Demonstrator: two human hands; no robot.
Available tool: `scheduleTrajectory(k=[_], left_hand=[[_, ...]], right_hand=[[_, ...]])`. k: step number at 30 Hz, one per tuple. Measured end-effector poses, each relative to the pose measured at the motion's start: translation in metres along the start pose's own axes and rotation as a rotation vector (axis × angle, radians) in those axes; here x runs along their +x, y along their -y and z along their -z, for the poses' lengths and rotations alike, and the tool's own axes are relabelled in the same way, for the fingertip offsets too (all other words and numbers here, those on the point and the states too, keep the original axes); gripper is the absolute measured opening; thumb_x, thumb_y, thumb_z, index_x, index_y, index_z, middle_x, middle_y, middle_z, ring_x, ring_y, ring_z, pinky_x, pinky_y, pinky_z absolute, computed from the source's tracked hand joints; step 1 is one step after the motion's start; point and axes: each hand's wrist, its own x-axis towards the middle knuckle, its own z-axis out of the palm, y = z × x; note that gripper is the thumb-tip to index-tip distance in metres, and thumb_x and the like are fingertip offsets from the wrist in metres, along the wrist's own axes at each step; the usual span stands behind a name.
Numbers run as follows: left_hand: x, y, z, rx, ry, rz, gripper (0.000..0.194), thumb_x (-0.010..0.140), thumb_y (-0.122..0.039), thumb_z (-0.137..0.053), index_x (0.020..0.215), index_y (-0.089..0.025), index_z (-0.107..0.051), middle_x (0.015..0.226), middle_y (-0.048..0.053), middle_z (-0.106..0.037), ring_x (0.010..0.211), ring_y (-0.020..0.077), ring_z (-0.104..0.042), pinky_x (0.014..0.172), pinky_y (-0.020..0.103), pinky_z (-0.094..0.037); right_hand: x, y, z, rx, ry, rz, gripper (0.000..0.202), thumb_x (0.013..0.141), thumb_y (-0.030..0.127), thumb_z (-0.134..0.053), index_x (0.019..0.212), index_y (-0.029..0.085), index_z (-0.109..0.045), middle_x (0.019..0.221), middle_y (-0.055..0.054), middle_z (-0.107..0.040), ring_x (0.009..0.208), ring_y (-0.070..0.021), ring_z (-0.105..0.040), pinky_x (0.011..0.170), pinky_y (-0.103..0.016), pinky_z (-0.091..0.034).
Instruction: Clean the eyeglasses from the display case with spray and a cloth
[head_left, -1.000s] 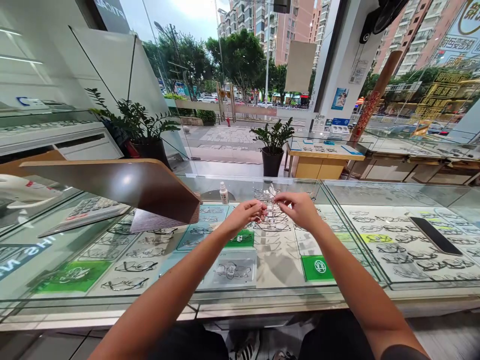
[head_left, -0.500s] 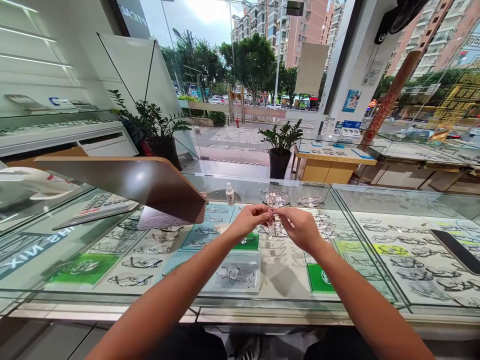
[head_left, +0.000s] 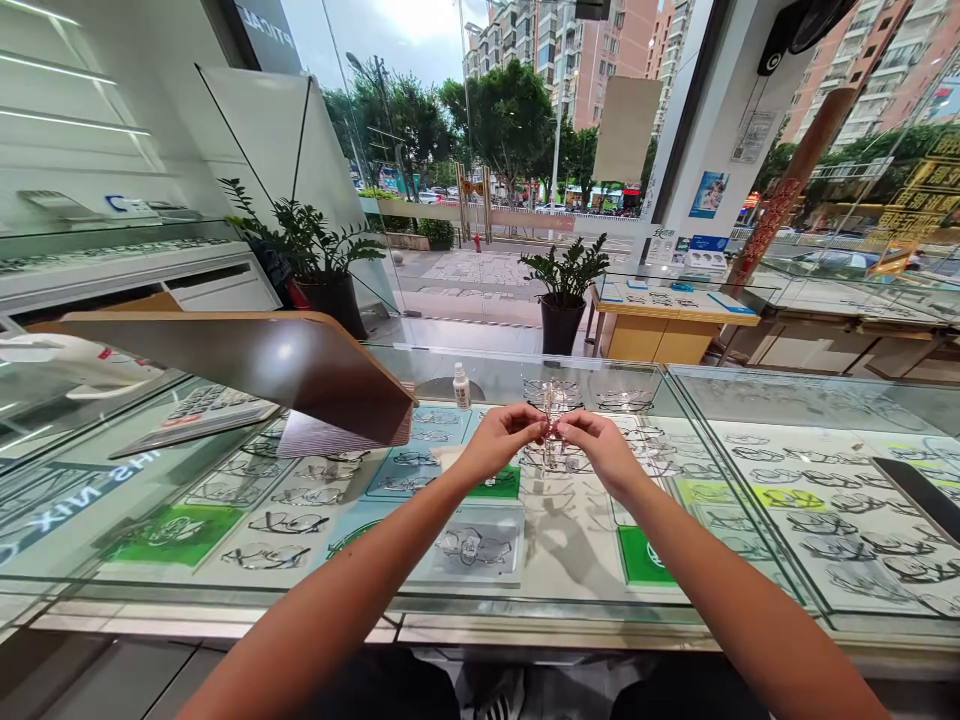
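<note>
Over the glass counter, my left hand [head_left: 504,438] and my right hand [head_left: 600,450] are close together, each with thumb and fingers pinched. Something small and thin is between the fingertips, too small to make out against the glasses behind. Several eyeglass frames [head_left: 551,393] stand on a rack just beyond my fingers, and more show below them. To the left of the rack stands a small white bottle [head_left: 461,387]. A clear tray with a pair of glasses [head_left: 471,547] sits nearer to me, under my left forearm.
A tilted brown-edged mirror or board [head_left: 247,365] stands at left, by a calculator-like object [head_left: 199,418]. A dark phone [head_left: 919,497] lies at right. Glasses fill the display case [head_left: 675,615]. Beyond the counter stands a potted plant [head_left: 562,325].
My right hand's fingers have drawn slightly apart from my left fingertips. The camera view has shifted slightly.
</note>
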Motion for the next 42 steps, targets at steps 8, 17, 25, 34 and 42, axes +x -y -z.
scheduleTrajectory(k=[8,17,25,34,42], left_hand=[[-0.002,-0.005,0.009,0.475,-0.149,-0.146,0.021,0.100,-0.040,-0.065,0.103,-0.019,-0.069,0.099,0.005,-0.072,0.092,0.0193,-0.065,0.080,0.031,-0.049],[0.000,-0.015,0.023,0.888,-0.344,-0.322,0.019,0.106,-0.028,-0.050,0.104,-0.020,-0.067,0.105,0.008,-0.069,0.101,0.0245,-0.063,0.088,0.037,-0.046],[0.000,-0.014,0.024,0.969,-0.376,-0.381,0.020,0.106,-0.029,-0.052,0.111,-0.021,-0.069,0.111,0.010,-0.071,0.109,0.0270,-0.063,0.097,0.041,-0.046],[-0.013,-0.024,0.007,1.180,-0.391,-0.532,0.030,0.102,-0.032,-0.059,0.128,-0.030,-0.075,0.138,0.011,-0.067,0.132,0.0344,-0.053,0.108,0.052,-0.031],[-0.010,-0.019,0.008,1.175,-0.322,-0.463,0.048,0.104,-0.031,-0.056,0.152,-0.034,-0.060,0.142,0.011,-0.064,0.133,0.0340,-0.050,0.105,0.049,-0.027]], right_hand=[[0.003,0.005,0.011,0.154,0.007,-0.118,0.029,0.070,0.044,-0.093,0.080,0.021,-0.078,0.085,-0.002,-0.074,0.085,-0.0180,-0.066,0.084,-0.034,-0.049],[0.004,0.008,0.013,0.163,0.060,-0.214,0.027,0.066,0.040,-0.093,0.074,0.020,-0.077,0.079,-0.003,-0.074,0.078,-0.0169,-0.067,0.083,-0.033,-0.053],[0.003,0.007,0.013,0.135,0.078,-0.207,0.029,0.067,0.043,-0.093,0.076,0.020,-0.078,0.082,-0.004,-0.077,0.084,-0.0194,-0.071,0.087,-0.035,-0.054],[0.002,0.009,0.012,0.144,0.072,-0.199,0.029,0.068,0.042,-0.094,0.077,0.020,-0.078,0.085,-0.004,-0.078,0.086,-0.0188,-0.071,0.091,-0.036,-0.052],[-0.001,0.009,0.010,0.102,0.122,-0.169,0.026,0.072,0.043,-0.093,0.078,0.021,-0.079,0.086,-0.004,-0.078,0.086,-0.0187,-0.070,0.092,-0.036,-0.051]])
